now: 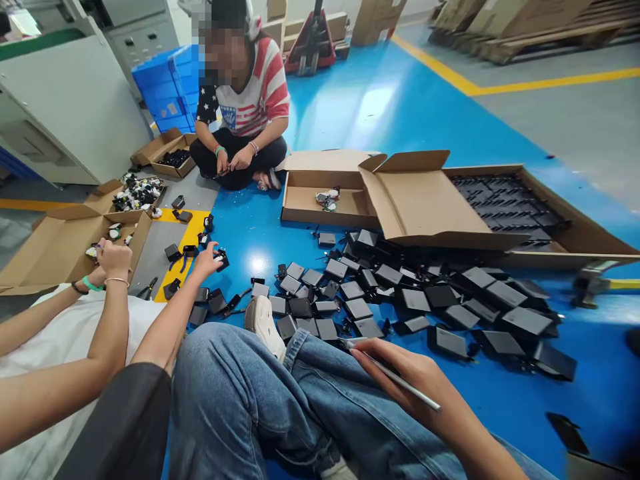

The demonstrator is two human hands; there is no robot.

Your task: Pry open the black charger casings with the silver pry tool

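My left hand reaches forward from a dark sleeve, its fingers closed around a small black part with a bit of white on it. Held in my right hand, above my jeans, is a slim silver metal tool that looks like tweezers, tip pointing left. Beyond my knees lies a spread pile of flat black boxes with short cables. Close to my left hand, more small black parts and blue-handled pliers rest on the floor.
A co-worker's hands work at an open carton on the left. Another person sits cross-legged ahead. Cartons stand behind the pile, one with black units. A pallet jack stands farther back.
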